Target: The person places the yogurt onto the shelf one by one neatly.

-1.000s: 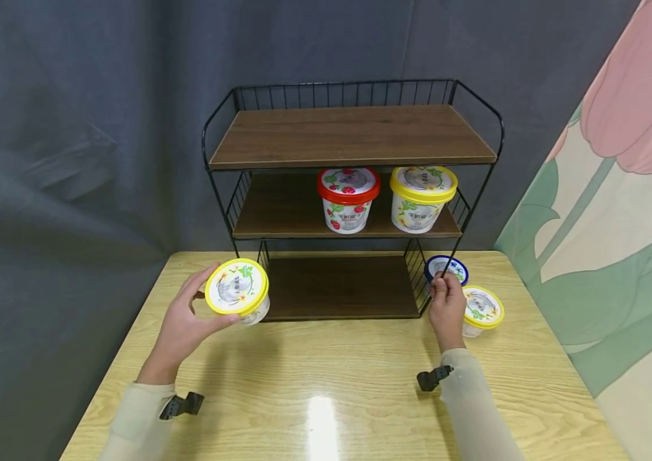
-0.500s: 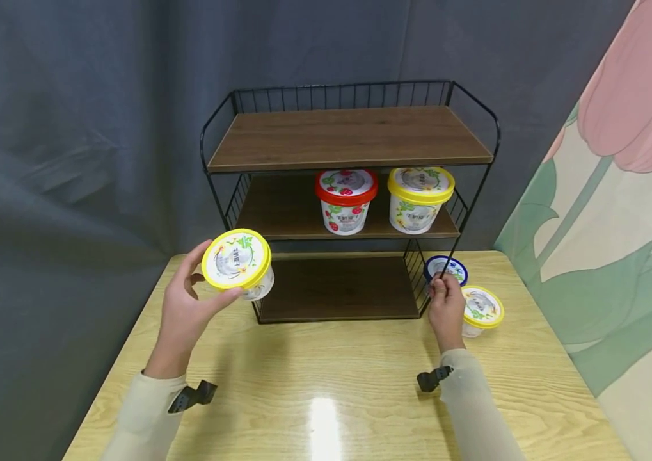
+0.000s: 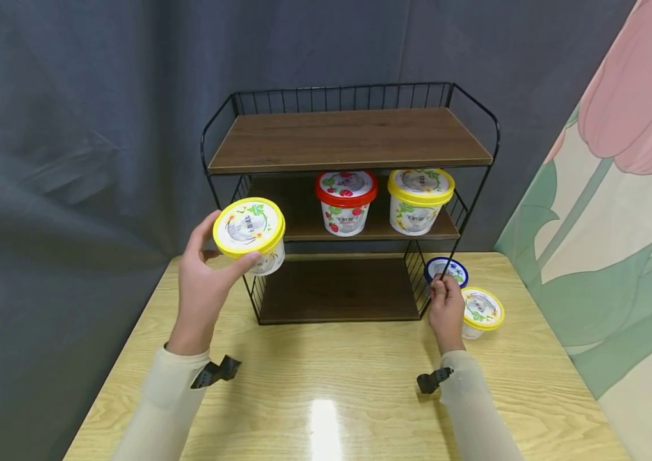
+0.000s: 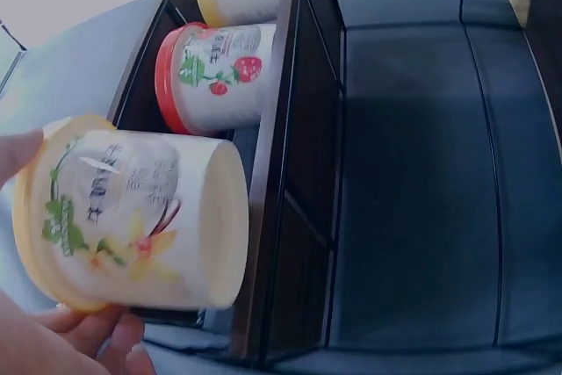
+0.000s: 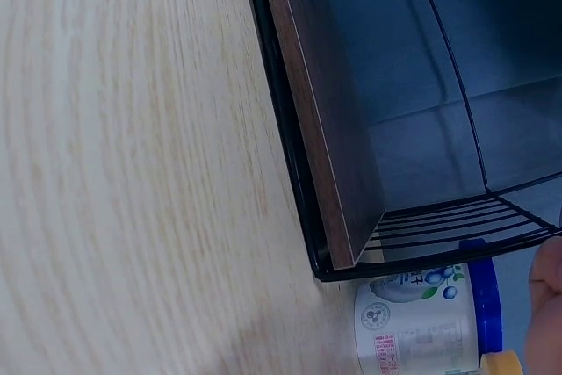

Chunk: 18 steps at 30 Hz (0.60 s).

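My left hand (image 3: 205, 288) grips a white tub with a yellow lid (image 3: 249, 226) by its rim, thumb in front and fingers behind. The tub is held at the left front of the rack's middle shelf (image 3: 297, 225); in the left wrist view its flower-printed side (image 4: 140, 217) shows close to the shelf's edge. With curled fingers, my right hand (image 3: 446, 310) grips the front right post of the black wire rack (image 3: 457, 246). On the middle shelf stand a red-lidded tub (image 3: 346, 203) and another yellow-lidded tub (image 3: 420, 202).
Right of the rack, on the wooden table (image 3: 326, 365), stand a blue-lidded tub (image 3: 446, 269), partly behind the post, and a yellow-lidded tub (image 3: 482, 310). The rack's top shelf (image 3: 351, 137) overhangs the middle one. A dark curtain (image 3: 101, 128) hangs behind.
My left hand has raised the yellow-lidded tub from near the bottom shelf's height to the middle shelf's, shifting slightly right. My right hand stays on the post.
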Available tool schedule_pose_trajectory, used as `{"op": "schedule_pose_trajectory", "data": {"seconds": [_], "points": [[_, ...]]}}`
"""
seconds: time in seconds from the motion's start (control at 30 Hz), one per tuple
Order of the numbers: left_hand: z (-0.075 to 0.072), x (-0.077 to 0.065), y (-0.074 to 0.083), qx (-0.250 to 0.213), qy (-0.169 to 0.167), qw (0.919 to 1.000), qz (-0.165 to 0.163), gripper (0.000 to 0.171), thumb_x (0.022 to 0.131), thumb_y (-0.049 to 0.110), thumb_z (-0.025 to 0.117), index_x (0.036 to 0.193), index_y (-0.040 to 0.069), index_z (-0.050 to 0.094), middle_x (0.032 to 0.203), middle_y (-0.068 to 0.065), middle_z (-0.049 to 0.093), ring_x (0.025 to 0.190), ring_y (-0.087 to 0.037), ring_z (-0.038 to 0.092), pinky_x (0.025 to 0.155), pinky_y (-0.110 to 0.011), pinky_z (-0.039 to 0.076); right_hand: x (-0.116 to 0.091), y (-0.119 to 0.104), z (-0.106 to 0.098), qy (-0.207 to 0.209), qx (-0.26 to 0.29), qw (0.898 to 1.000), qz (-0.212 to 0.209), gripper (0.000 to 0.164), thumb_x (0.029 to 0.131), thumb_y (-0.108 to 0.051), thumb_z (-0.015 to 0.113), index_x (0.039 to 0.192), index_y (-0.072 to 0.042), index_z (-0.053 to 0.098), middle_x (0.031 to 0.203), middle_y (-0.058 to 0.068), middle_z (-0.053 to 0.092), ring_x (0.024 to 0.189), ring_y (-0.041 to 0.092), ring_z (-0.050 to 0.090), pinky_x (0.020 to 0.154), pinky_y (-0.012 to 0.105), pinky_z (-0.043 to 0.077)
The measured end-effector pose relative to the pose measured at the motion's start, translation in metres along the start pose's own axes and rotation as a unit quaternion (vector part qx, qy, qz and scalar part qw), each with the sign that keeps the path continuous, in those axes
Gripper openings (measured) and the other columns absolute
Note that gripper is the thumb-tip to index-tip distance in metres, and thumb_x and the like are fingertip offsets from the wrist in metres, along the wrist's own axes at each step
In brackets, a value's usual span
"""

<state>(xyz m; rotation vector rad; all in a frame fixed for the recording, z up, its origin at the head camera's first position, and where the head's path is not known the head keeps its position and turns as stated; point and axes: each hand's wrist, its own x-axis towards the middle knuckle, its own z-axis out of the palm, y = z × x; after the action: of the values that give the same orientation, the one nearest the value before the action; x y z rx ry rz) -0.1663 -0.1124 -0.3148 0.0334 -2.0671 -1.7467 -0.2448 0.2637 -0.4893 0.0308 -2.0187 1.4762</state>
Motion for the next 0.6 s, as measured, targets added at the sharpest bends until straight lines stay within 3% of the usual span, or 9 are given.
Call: {"op": "schedule_pose_trajectory", "data": {"seconds": [0.13,0.23,0.37,0.6], "points": [[0.009,0.010,0.004,-0.025,0.008,0.9996,-0.013,0.077,0.079,0.022,0.084,0.146,0.026,0.046,0.138,0.003,0.050,0.121,-0.013,0.039,0.092,-0.032,0.035,0.002,0.024,0.003,0.005,0.003,1.000,0.004,0.024,0.104,-0.008,0.046,0.094,0.013,0.053,0.084,0.007,0.052,0.075,0.000,0.048,0.068,0.008,0.040],[0.014,0.013,0.010,-0.038,0.015,0.9991,-0.005,0.076,0.080,0.022,0.083,0.146,0.026,0.046,0.138,0.002,0.051,0.121,-0.013,0.039,0.092,-0.032,0.034,0.004,0.039,0.006,0.008,0.005,1.000,0.011,0.026,0.104,-0.011,0.046,0.095,0.011,0.054,0.083,0.004,0.051,0.074,-0.001,0.047,0.067,0.009,0.040],[0.020,0.018,0.013,-0.048,0.013,0.9988,0.004,0.077,0.080,0.025,0.084,0.147,0.027,0.045,0.139,0.003,0.050,0.121,-0.014,0.037,0.090,-0.032,0.035,0.003,0.025,0.005,0.010,0.006,1.000,0.004,0.024,0.104,-0.006,0.045,0.094,0.015,0.053,0.083,0.012,0.052,0.074,0.002,0.047,0.067,0.009,0.040],[0.033,0.032,0.008,-0.043,0.007,0.9986,-0.029,0.085,0.078,0.031,0.085,0.150,0.026,0.039,0.146,0.005,0.047,0.119,-0.013,0.038,0.090,-0.029,0.036,0.000,-0.002,0.000,0.004,-0.002,1.000,-0.008,0.021,0.102,0.000,0.046,0.092,0.018,0.053,0.083,0.019,0.053,0.074,0.007,0.049,0.067,0.010,0.041]]}}
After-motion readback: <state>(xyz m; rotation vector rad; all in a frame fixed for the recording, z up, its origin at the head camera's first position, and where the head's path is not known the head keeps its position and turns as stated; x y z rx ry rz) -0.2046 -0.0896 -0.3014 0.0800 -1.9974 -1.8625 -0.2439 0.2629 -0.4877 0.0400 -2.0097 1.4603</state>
